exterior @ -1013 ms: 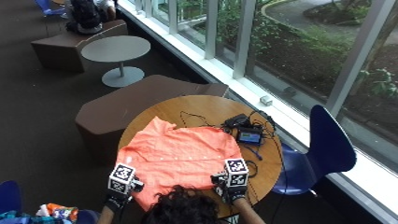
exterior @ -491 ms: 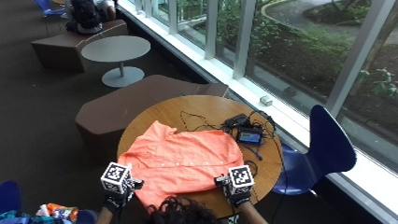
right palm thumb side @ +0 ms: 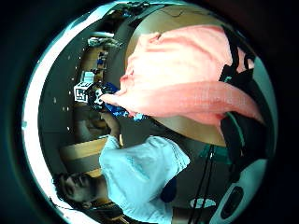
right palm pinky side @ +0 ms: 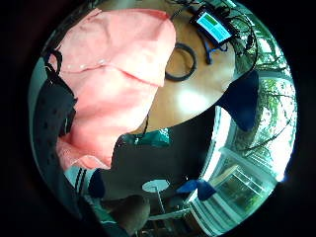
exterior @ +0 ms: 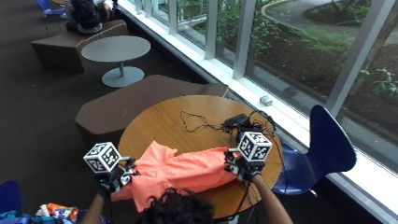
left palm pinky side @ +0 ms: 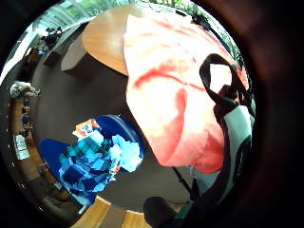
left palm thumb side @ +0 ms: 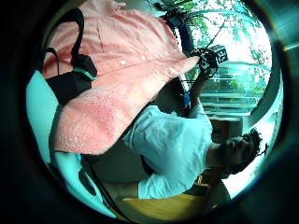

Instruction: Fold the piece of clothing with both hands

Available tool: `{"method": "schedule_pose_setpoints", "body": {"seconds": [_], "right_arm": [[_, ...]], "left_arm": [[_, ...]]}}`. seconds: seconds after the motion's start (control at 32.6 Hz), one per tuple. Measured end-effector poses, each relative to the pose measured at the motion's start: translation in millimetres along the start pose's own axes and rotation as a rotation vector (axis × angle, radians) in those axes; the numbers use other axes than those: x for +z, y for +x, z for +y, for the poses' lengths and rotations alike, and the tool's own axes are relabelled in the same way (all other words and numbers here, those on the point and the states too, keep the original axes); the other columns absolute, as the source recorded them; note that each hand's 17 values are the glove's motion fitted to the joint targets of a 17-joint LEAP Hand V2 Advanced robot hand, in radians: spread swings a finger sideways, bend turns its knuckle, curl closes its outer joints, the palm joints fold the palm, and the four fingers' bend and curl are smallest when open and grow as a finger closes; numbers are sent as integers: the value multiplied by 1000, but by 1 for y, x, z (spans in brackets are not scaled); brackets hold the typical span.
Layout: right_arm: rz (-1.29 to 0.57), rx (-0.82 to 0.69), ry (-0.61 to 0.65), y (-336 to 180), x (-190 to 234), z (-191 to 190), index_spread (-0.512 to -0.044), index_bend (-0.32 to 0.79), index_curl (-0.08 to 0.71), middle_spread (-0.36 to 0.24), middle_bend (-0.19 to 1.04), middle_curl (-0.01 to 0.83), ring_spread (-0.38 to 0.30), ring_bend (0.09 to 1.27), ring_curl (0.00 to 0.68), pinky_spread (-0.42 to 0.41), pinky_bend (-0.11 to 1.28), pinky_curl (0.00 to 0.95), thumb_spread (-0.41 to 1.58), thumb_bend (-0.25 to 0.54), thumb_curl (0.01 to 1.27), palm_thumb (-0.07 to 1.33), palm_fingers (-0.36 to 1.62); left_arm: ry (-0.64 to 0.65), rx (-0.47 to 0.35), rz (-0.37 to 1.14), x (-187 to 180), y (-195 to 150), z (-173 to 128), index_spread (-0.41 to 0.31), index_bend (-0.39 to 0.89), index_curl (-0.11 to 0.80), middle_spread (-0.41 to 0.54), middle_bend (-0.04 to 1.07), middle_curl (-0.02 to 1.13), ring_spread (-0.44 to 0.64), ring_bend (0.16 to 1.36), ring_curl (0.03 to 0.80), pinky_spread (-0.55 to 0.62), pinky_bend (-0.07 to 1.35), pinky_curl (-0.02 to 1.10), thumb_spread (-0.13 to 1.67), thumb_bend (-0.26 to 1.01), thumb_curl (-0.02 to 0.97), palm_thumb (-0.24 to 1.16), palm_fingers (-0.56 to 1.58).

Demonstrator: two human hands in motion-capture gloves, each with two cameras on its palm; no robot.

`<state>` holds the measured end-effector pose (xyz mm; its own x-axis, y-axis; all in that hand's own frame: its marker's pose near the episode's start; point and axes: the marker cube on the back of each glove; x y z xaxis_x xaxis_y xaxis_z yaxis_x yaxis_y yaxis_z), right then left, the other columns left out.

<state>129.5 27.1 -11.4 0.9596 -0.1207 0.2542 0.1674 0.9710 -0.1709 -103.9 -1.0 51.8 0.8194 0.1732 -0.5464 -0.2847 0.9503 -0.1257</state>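
Since a moment ago, the left hand (exterior: pixel 116 179) and right hand (exterior: pixel 239 165) have each pinched a near corner of the orange shirt (exterior: pixel 180 170) and lifted it off the round desk (exterior: pixel 187 116); its far part trails there, starting the first fold.

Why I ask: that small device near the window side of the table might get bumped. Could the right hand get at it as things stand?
Probably not right away: the right hand grips the orange shirt and would have to let go first. Otherwise bare table lies between it and the device, apart from loose cables.
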Motion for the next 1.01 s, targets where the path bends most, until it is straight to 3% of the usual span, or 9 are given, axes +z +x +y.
{"method": "schedule_pose_setpoints", "body": {"seconds": [0.28, 0.58, 0.71, 0.74, 0.77, 0.8, 0.83, 0.86, 1.01], "right_arm": [[32, 163, 126, 22, -24, -140, -286, 208, 380, -227, 665, 568, -233, 877, 539, -281, 719, 468, 1261, 91, 304, 806, 1454], [193, 301, 49, 45, 10, -240, -280, 323, 448, -205, 788, 643, -214, 937, 603, -256, 805, 525, 1200, 5, 293, 756, 1364], [314, 330, 124, 35, 7, -234, -276, 325, 460, -197, 816, 663, -213, 955, 621, -260, 799, 525, 1189, -7, 297, 766, 1311], [342, 343, 150, 34, 8, -231, -277, 338, 468, -195, 818, 665, -209, 955, 624, -257, 813, 533, 1184, -10, 297, 765, 1323], [371, 362, 183, 37, 10, -228, -280, 308, 460, -196, 802, 662, -210, 956, 622, -262, 785, 517, 1185, -8, 299, 771, 1257], [402, 384, 226, 41, 15, -226, -282, 248, 447, -200, 772, 646, -210, 953, 613, -262, 720, 494, 1184, -4, 303, 783, 1139], [426, 404, 277, 45, 20, -221, -289, 266, 457, -208, 643, 597, -214, 851, 572, -216, 649, 479, 1176, 0, 312, 798, 853], [438, 420, 328, 47, 25, -214, -290, 281, 477, -208, 609, 597, -208, 837, 587, -204, 653, 505, 1177, 1, 317, 807, 814], [276, 508, 436, 39, 50, -141, -308, 308, 478, -209, 460, 527, -197, 620, 512, -110, 579, 458, 1173, 0, 342, 845, 687]], "left_arm": [[26, -350, 253, -30, -40, -100, -299, 88, 323, -381, 561, 508, -415, 893, 458, -364, 527, 406, 1272, 55, 302, 689, 1414], [-21, -582, 180, -2, -83, -160, -313, 176, 356, -391, 729, 560, -405, 931, 487, -385, 628, 467, 1205, -15, 301, 641, 1404], [59, -599, 215, -5, -86, -164, -315, 172, 370, -389, 752, 566, -403, 952, 495, -384, 630, 477, 1194, -17, 303, 640, 1377], [96, -598, 223, -8, -86, -163, -286, 45, 336, -385, 744, 562, -405, 1009, 510, -378, 648, 484, 1189, -19, 304, 635, 1279], [139, -593, 231, -12, -87, -161, -312, 189, 371, -387, 758, 567, -402, 958, 490, -386, 634, 479, 1189, -16, 304, 639, 1378], [186, -585, 235, -17, -87, -156, -217, -239, 244, -354, 663, 537, -409, 1137, 541, -357, 692, 498, 1173, -4, 314, 666, 974], [233, -575, 230, -23, -87, -151, -167, -250, 209, -276, 468, 496, -388, 1099, 513, -306, 745, 516, 1162, 15, 325, 711, 592], [273, -567, 211, -28, -86, -144, -144, -212, 200, -249, 490, 551, -383, 1147, 560, -293, 796, 556, 1156, 15, 329, 723, 550], [374, -539, -41, -33, -77, -107, -64, -54, 138, -137, 369, 484, -318, 1046, 500, -210, 844, 543, 1123, 22, 351, 791, 400]]}}
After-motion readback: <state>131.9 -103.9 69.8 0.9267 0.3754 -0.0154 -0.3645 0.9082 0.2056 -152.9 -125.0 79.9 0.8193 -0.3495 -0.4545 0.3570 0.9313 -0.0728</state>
